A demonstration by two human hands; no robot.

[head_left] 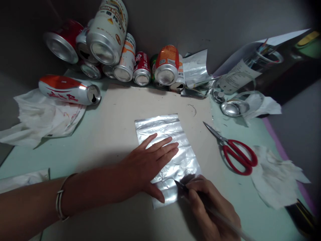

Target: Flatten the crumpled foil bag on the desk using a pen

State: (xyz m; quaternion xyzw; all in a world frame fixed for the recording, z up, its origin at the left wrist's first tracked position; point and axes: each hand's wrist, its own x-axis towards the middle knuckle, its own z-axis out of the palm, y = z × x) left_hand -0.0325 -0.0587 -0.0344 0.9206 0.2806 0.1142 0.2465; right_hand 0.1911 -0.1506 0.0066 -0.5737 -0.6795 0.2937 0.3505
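A crinkled silver aluminium sheet (184,147) lies on a pale board in the middle of the head view. My left hand (152,160) rests flat across its left side, fingers spread, pressing it down. Closed around a slim pen (182,186) with a dark pointed tip and a pale barrel is my right hand (210,204), at the sheet's lower right. The pen's tip meets the metal surface, just right of my left thumb. Part of the barrel is hidden by my right fingers.
Red-handled scissors (235,152) lie to the right, beside crumpled tissue (273,177). Several drink cans (109,33) are stacked along the back wall. A dented can (69,89) sits on tissue at left. Cut metal pieces (197,70) and a clear cup (238,77) stand behind.
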